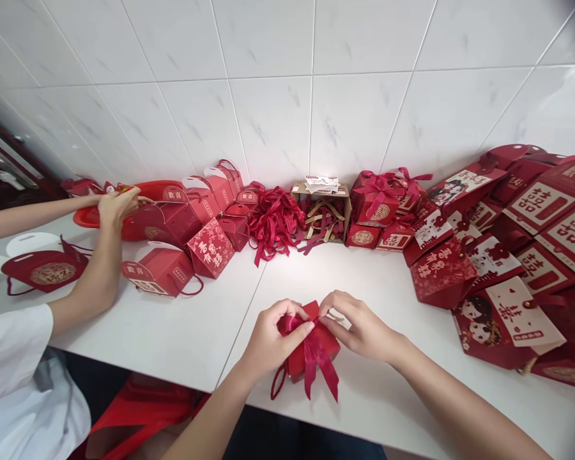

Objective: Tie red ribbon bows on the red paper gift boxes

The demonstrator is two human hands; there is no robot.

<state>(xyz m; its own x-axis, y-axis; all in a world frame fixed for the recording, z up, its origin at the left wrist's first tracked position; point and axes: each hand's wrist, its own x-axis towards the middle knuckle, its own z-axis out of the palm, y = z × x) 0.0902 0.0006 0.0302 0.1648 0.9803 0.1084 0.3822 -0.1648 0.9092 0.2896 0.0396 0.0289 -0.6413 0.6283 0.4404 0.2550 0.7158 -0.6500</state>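
A small red gift box point(296, 368) stands at the table's front edge before me, with a dark-red satin ribbon point(316, 364) tied on top. Two ribbon tails hang down its near side, and a twisted cord handle point(278, 382) sticks out at the left. My left hand point(278, 332) is closed, pinching a loop of the ribbon between thumb and fingers. At the top right of the box, my right hand point(357, 326) is closed with its fingertips together near the knot. What they pinch is mostly hidden; a small beige piece shows behind those fingers.
Loose ribbons point(275, 220) lie in a heap by the wall, beside an open cardboard box point(346, 217) of ribbon pieces. Ribboned boxes point(376, 198) stand right of it. Many red boxes point(541, 211) pile up at right. At left a co-worker's arm point(103, 275) reaches over a red basin point(86, 217).
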